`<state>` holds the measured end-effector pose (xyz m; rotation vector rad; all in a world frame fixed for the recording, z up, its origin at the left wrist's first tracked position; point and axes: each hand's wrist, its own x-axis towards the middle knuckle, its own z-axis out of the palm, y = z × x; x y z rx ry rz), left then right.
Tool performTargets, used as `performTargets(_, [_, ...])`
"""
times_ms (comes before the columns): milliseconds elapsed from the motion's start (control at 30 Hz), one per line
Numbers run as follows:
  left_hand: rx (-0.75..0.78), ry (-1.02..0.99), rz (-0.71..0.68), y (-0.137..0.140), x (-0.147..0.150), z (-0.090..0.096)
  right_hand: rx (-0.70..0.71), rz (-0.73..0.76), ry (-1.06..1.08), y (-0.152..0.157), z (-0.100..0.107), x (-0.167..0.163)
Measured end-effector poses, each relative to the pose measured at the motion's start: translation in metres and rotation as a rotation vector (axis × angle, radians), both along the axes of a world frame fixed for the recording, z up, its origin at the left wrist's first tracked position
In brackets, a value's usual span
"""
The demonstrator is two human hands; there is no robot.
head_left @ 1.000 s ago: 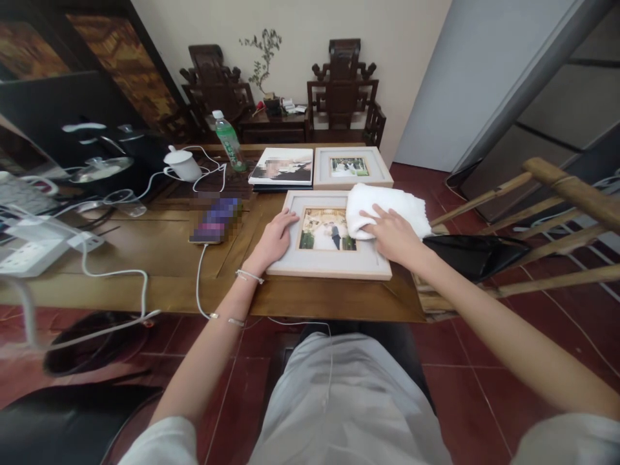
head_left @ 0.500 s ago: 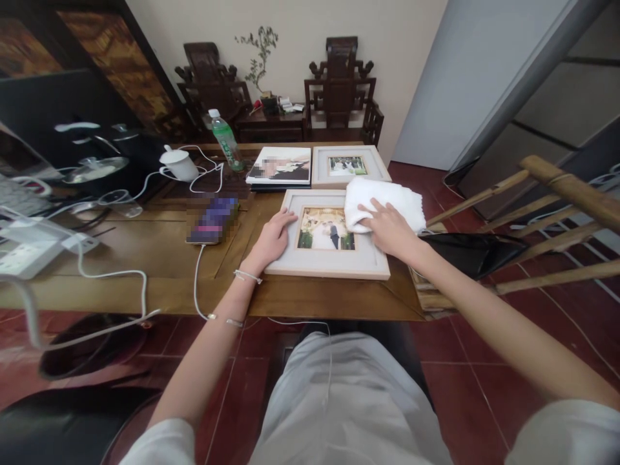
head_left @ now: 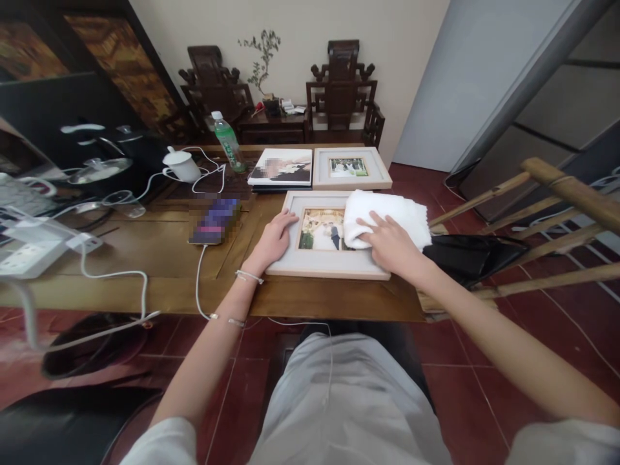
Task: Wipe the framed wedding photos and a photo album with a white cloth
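A light wood picture frame point(head_left: 334, 268) with a wedding photo lies flat near the table's front edge. My left hand point(head_left: 277, 237) grips its left side, fingers bent over the border. In my right hand point(head_left: 390, 240) is a folded white towel point(head_left: 407, 213), pressed down on the frame's right part. Some fingers spread over the cloth; the thumb is hard to see. The towel covers the frame's upper right corner and the photo's right edge. Just behind lie a second picture frame point(head_left: 381, 174) and a photo album point(head_left: 300, 155) on a dark book-like thing.
On the wooden table point(head_left: 232, 297) to the left are a phone point(head_left: 216, 221) on a white cable, a green-labelled bottle point(head_left: 228, 141), a lidded white cup point(head_left: 181, 166), a clear cup point(head_left: 124, 203) and a power strip point(head_left: 33, 255). A wooden chair point(head_left: 513, 287) stands at the right.
My right hand and the towel have moved slightly toward me on the frame. The towel covers a bit more of the photo's right side. My left hand stays on the frame's left edge.
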<state>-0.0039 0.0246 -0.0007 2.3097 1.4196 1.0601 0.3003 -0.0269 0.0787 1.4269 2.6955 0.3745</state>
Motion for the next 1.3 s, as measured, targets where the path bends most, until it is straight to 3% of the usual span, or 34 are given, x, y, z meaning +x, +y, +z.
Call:
performTargets(233, [0.001,0.018,-0.004,-0.001,-0.001,0.001,0.032,-0.065,0.033,0.039,-0.002,-0.013])
performTargets(433, [-0.003,-0.006,-0.006,0.0,0.0,0.0,0.018,-0.045,-0.022,0.008,-0.003,-0.015])
performTargets(667, [-0.01,0.007,-0.01,0.0,0.001,0.001,-0.121,-0.035,-0.066,-0.036,0.008,-0.026])
performTargets(967, [-0.009,0.036,0.004,-0.003,0.001,0.004,-0.095,0.017,-0.025,-0.032,-0.001,-0.056])
performTargets(1300, [-0.016,0.015,-0.009,-0.001,0.001,0.001,-0.135,0.023,-0.048,-0.035,0.009,-0.017])
